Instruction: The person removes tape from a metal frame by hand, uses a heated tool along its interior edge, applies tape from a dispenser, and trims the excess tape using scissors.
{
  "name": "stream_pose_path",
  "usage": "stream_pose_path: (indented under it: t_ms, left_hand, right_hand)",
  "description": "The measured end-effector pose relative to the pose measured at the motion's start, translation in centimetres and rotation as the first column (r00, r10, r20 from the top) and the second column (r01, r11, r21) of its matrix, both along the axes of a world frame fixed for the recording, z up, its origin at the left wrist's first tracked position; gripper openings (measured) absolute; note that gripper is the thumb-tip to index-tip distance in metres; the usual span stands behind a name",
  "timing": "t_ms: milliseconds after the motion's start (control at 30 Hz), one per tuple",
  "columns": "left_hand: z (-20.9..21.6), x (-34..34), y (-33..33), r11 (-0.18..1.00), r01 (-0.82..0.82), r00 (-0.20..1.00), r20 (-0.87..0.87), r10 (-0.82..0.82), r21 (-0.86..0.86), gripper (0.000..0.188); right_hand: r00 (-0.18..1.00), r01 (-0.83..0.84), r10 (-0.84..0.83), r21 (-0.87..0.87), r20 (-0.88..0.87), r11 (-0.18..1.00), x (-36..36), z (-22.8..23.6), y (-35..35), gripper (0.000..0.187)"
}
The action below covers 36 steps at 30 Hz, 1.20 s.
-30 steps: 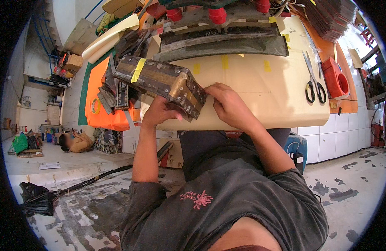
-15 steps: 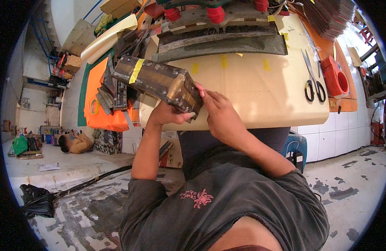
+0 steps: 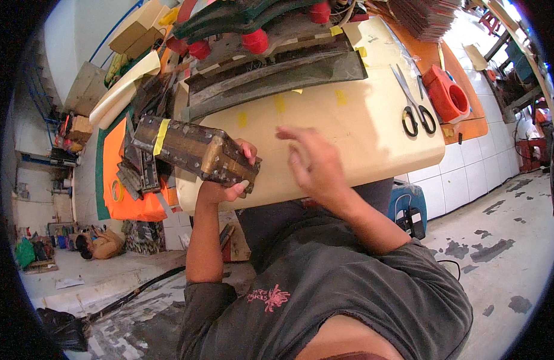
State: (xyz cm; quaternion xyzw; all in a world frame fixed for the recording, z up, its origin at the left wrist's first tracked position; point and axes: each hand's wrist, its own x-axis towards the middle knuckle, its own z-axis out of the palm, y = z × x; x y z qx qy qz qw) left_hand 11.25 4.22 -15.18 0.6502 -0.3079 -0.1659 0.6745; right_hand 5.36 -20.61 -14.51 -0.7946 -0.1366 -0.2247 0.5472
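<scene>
A worn, dark box-shaped block (image 3: 184, 149) with studs and brass-coloured strips is tilted over the table's left front part. Yellow tape (image 3: 161, 137) wraps round its far end. My left hand (image 3: 215, 192) grips the near end, its thumb on the lower edge and fingertips showing over the top. To the right, my right hand (image 3: 320, 167) is raised above the cream sheet (image 3: 373, 135), apart from the block. Its fingers are partly stretched, slightly blurred, with nothing visible in them. Small yellow tape pieces (image 3: 280, 103) lie on the sheet.
Black-handled scissors (image 3: 414, 108) and a red tape dispenser (image 3: 440, 90) lie on the right. Long dark curved pieces (image 3: 277, 84) lie behind. At left are an orange sheet (image 3: 124, 203), a yellow tape roll (image 3: 117, 190) and dark scraps (image 3: 133, 165). Another person (image 3: 103, 244) is far left.
My right hand has come away from the block's near end and its fingers have spread. My left hand still holds the block. The whole view has shifted and turned slightly.
</scene>
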Motion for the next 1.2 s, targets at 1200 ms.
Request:
stream_pose_path:
  t_ms: [1200]
  left_hand:
    - [0.6,-1.2,-1.0,0.996,-0.063,0.998,0.004,0.063,-0.069,0.05]
  right_hand:
    - [0.989,0.142,-0.066,0.75,-0.131,0.646,10.1,1.4,-17.0,0.02]
